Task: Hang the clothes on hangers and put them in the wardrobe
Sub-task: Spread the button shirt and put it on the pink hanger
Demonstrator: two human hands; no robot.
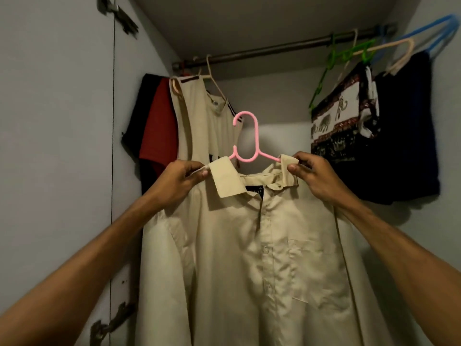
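Inside the wardrobe (274, 101), below the rod (274, 47), a beige shirt (249, 245) sits on a pink hanger (252, 146) whose hook stands free of the rod. The left hand (179, 181) pinches one collar tip and the right hand (316, 176) pinches the other, so both hands grip the shirt. On the rod hang a red garment (157, 126) and a beige sleeveless one (199, 121) at the left, and an elephant-print cloth (336, 121) and a dark garment (404, 121) at the right.

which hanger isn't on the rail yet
The pink hanger, inside the beige shirt that the left hand and right hand pinch by the collar. The green hanger, blue hanger and cream hangers all hook over the rail.
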